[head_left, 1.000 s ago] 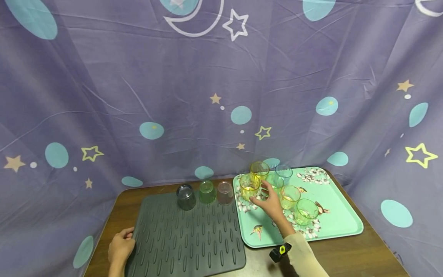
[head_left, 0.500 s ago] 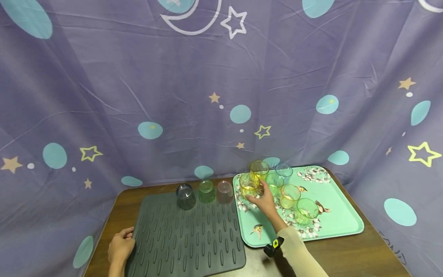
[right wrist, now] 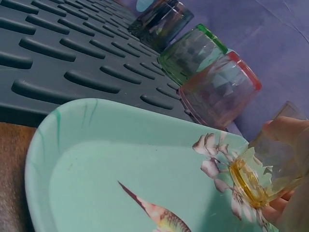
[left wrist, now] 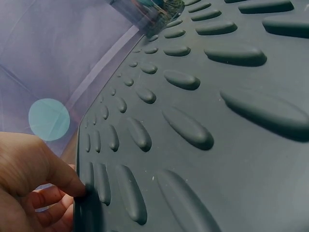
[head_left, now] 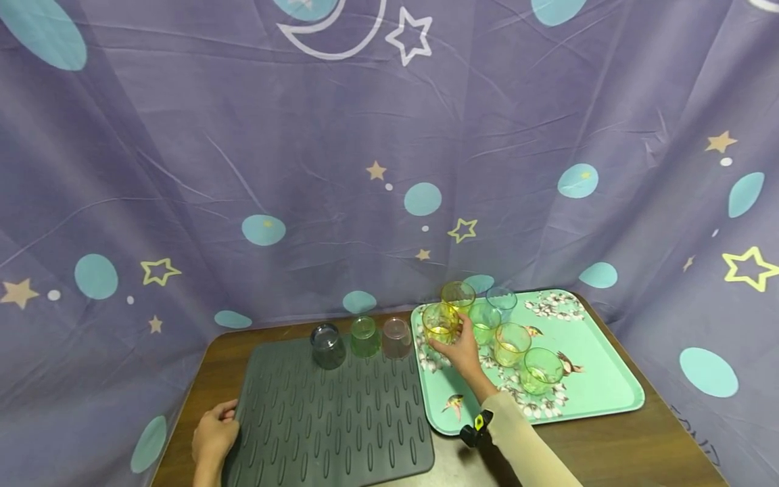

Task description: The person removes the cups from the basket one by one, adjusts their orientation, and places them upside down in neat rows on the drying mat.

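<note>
My right hand [head_left: 460, 348] grips a yellow drinking glass [head_left: 439, 325] near the tray's left side, thumb and fingers around its wall. In the right wrist view the glass's thick yellow base [right wrist: 247, 183] shows low over the floral print; I cannot tell whether it touches the tray. My left hand [head_left: 215, 433] pinches the left edge of the dark grey drying mat [left wrist: 183, 159], thumb on top. Around the right hand stand a second yellow glass [head_left: 458, 293], a green glass [head_left: 485, 325] and an amber glass [head_left: 511, 346].
The mint tray [head_left: 602, 379] also bears a blue glass [head_left: 502, 301] and a light green one [head_left: 541, 372]. Along the mat's back edge stand upside-down glasses: dark grey [head_left: 328, 348], green [head_left: 365, 338] and pink [head_left: 396, 339]. A purple curtain [head_left: 328, 257] hangs behind the wooden table [head_left: 584, 446].
My right hand has closed in on the yellow glass from the right and now grips it; its forearm has swung left. The left hand stays at the mat's edge.
</note>
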Available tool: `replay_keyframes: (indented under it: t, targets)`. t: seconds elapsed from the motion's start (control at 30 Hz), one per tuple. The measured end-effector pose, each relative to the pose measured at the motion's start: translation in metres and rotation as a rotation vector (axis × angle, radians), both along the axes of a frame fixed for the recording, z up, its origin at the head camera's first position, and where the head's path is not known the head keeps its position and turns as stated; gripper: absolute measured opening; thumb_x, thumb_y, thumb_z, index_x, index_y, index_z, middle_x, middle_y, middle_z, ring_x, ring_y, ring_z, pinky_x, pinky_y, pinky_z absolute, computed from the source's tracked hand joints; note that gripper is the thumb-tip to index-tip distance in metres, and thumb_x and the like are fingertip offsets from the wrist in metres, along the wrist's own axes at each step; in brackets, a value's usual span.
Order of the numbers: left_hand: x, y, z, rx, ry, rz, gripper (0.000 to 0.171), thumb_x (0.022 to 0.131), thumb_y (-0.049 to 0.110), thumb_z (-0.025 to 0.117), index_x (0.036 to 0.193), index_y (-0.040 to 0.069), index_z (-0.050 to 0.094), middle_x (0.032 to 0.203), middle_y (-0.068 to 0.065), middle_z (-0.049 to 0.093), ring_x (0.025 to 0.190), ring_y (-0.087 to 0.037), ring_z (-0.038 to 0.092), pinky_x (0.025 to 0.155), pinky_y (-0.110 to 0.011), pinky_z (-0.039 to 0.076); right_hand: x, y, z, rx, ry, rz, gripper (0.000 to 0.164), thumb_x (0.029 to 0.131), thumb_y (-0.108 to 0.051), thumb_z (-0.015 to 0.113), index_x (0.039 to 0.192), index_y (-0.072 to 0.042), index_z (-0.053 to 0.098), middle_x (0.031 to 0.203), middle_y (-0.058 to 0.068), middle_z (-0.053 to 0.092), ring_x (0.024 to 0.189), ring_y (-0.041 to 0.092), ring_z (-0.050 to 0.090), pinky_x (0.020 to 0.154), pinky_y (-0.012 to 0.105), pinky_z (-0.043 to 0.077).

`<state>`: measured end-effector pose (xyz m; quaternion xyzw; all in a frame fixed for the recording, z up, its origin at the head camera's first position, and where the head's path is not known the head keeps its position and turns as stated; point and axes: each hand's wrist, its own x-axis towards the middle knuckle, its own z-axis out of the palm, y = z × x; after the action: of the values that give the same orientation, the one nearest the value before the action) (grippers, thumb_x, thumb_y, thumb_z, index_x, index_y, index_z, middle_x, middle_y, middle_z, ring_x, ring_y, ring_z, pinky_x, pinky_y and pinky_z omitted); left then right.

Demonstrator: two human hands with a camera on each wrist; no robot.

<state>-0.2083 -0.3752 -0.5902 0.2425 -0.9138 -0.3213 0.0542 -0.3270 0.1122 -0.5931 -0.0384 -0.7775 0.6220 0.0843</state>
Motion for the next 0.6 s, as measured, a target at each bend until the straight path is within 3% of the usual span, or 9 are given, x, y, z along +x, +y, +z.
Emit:
replay_keyframes:
  t: [0.6]
  targets:
    - [-0.0011, -0.0015, -0.0025, 0.009, 0.007, 0.005, 0.051, 0.078, 0.006, 0.053, 0.127, 0.006, 0.068, 0.108, -0.016, 0.068, 0.099, -0.038, 0.063, 0.071, -0.045, 0.044, 0.0041, 0.0004, 0.0007, 0.008, 0.013, 0.010, 0.096, 0.075, -0.011, 0.088, 0.151, -0.001, 0.031, 0.144, 0.030, 0.048, 0.133, 0.047, 0.049, 0.105, 0.059, 0.045]
